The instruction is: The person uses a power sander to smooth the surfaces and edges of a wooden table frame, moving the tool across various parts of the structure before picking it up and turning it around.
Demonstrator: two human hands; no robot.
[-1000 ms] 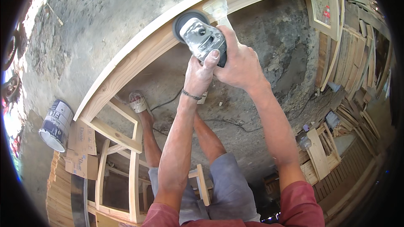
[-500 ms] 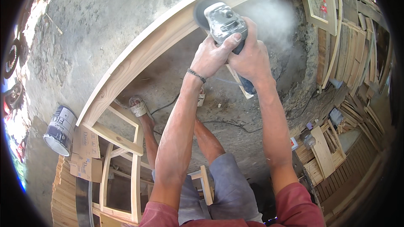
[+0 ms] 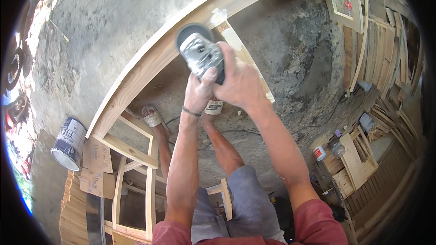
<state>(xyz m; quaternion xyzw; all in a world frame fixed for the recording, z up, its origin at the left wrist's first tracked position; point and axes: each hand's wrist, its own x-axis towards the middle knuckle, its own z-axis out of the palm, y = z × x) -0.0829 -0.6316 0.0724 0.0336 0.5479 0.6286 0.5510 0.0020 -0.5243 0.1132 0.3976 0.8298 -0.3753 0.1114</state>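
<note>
An angle grinder point(image 3: 203, 56) with a round sanding disc point(image 3: 187, 31) is held in both my hands, its casing coated in pale dust. My left hand point(image 3: 199, 91), a dark bracelet at its wrist, is closed around the near left of the tool. From the right, my right hand point(image 3: 240, 79) wraps its body. The disc overlaps the inner edge of a long pale wooden rail point(image 3: 136, 81); whether it touches cannot be told. A white filler patch point(image 3: 219, 17) shows on the rail, where a crosspiece point(image 3: 247, 59) with white smears joins it.
A paint can point(image 3: 69, 143) and cardboard boxes point(image 3: 96, 163) stand at left, near a smaller wooden frame point(image 3: 150, 190). Wood strips point(image 3: 381, 59) are stacked at right. A dark cord point(image 3: 245, 131) crosses the concrete floor near my sandalled feet. A white tub point(image 3: 319, 153) sits at right.
Both hands have carried the grinder left and nearer along the rail, uncovering the white patch and the crosspiece. The dust cloud at the right has thinned away.
</note>
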